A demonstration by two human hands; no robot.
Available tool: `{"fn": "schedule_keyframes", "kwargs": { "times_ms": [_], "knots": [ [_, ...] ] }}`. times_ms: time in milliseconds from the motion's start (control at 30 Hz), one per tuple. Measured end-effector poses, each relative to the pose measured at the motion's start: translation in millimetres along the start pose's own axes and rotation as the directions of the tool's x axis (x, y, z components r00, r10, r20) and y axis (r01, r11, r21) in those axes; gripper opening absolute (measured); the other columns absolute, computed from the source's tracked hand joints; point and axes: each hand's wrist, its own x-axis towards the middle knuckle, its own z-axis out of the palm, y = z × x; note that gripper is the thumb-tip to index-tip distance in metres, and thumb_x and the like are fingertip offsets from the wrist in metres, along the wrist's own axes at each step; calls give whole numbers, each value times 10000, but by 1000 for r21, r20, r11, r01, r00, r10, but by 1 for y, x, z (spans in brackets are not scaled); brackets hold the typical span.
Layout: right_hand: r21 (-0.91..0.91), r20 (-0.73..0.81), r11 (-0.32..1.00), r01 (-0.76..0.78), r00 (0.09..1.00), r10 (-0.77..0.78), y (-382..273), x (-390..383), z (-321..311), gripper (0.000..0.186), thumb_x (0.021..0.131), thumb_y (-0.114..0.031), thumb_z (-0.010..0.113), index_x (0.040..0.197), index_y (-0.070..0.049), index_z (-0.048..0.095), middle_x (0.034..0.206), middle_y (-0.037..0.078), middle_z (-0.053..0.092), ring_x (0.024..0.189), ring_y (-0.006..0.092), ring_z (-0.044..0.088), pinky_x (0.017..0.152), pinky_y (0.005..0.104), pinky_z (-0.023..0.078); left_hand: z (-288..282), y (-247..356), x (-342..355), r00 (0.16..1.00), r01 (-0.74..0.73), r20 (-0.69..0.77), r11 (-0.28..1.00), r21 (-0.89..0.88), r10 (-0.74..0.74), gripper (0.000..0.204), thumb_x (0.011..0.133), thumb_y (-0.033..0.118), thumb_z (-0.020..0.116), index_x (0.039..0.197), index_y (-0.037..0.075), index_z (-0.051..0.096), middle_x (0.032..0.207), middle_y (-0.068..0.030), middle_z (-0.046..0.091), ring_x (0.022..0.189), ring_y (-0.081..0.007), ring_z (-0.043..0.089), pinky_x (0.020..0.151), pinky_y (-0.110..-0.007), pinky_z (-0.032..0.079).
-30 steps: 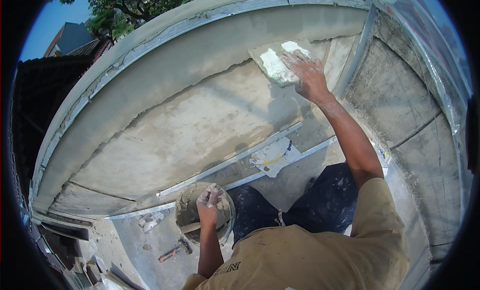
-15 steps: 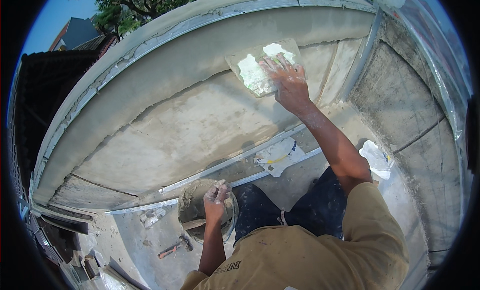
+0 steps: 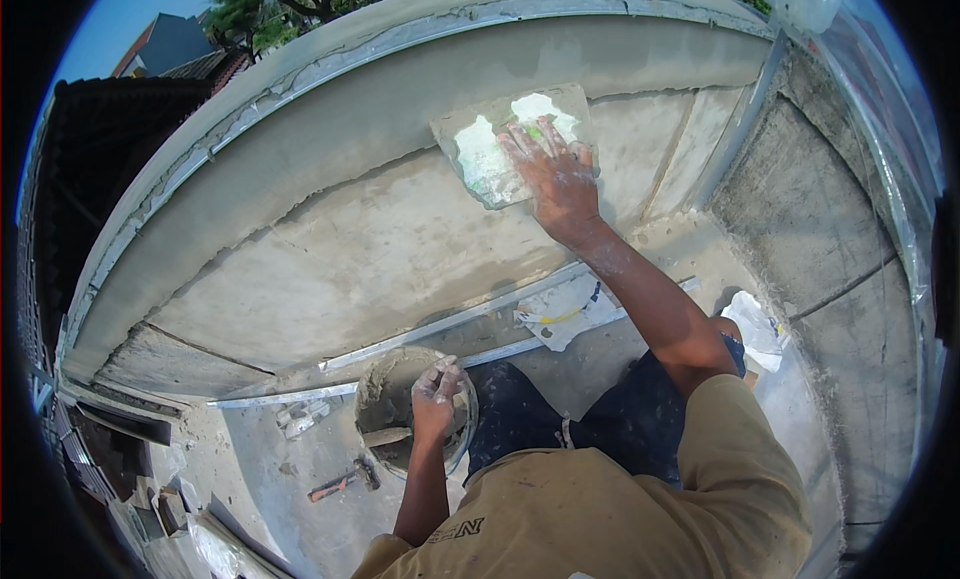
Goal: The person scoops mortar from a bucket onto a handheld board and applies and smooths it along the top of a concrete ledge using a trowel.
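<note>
The right hand (image 3: 562,189) is laid on a flat board (image 3: 478,169), its fingers slightly apart and stretched out over the face – none appears to be clamped round an edge. The board, grey at its margins with 2 bright white patches, lies tilted against the curved wall (image 3: 330,254), near the wall's top edge and closer to its right end. It straddles the ragged line between a smooth grey upper band and a paler lower panel.

The left hand (image 3: 437,394) is over the right side of a bucket (image 3: 400,355), its fingers curled and drawn together; I cannot tell whether anything is pinched in them. Grey mortar (image 3: 375,394) coats the bucket's inside, and a flat tool (image 3: 388,436) rests in its lower part.

On the floor (image 3: 255,449), 2 metal strips run along the wall's foot, with a torn white sheet (image 3: 565,329) across them. A hammer (image 3: 343,481) with an orange grip lies left of the bucket, near crumpled clear plastic (image 3: 302,419). At the floor's right edge – beside the rough side wall (image 3: 830,229) – is a white bag (image 3: 755,334).
</note>
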Motion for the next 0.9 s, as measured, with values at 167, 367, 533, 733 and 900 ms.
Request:
{"fn": "schedule_keyframes", "kwargs": {
  "times_ms": [167, 367, 533, 733, 900],
  "knots": [
    [-77, -201, 997, 20, 979, -35, 1, 65, -36, 550, 844, -90, 512, 1379, -184, 425, 1419, 44, 424, 1310, 315, 369, 927, 507, 329, 5, 2, -1, 1000, -2, 13, 1000, -10, 2, 287, 917, 175, 591, 1120, -26, 612, 937, -67, 656, 857, -142, 619, 743, -268, 478],
    [24, -81, 999, 35, 996, -33, -13, 24, -1, 547, 853, -90, 507, 1384, -191, 417, 1420, 35, 424, 1316, 304, 365, 935, 503, 329, 12, 8, -3, 999, -2, 40, 1000, -6, 2, 282, 914, 175, 598, 1121, -16, 615, 938, -64, 659, 855, -136, 619, 741, -262, 472],
    [-7, -115, 1000, -5, 993, 5, -10, 25, -14, 573, 843, -77, 508, 1396, -183, 402, 1435, 32, 408, 1325, 295, 358, 914, 489, 334, 9, 8, -6, 999, -11, 45, 1000, 4, 10, 281, 914, 173, 599, 1121, -16, 615, 943, -63, 659, 866, -136, 620, 746, -264, 473],
    [9, -153, 1000, -11, 988, 12, -18, 10, 32, 648, 815, -42, 504, 1429, -164, 336, 1471, 40, 354, 1344, 277, 330, 900, 478, 338, 16, 10, -6, 998, -4, 64, 999, -36, 7, 271, 919, 166, 589, 1118, -17, 616, 944, -61, 660, 866, -136, 620, 744, -264, 475],
    [338, -177, 911, -236, 935, 308, -6, -18, -3, 711, 697, -39, 585, 1381, -124, 409, 1417, 99, 421, 1289, 284, 405, 973, 442, 327, -2, -4, -11, 1000, 19, 17, 999, 27, -19, 279, 920, 189, 588, 1112, -11, 617, 943, -59, 662, 862, -140, 633, 729, -267, 479]
  ]
}}
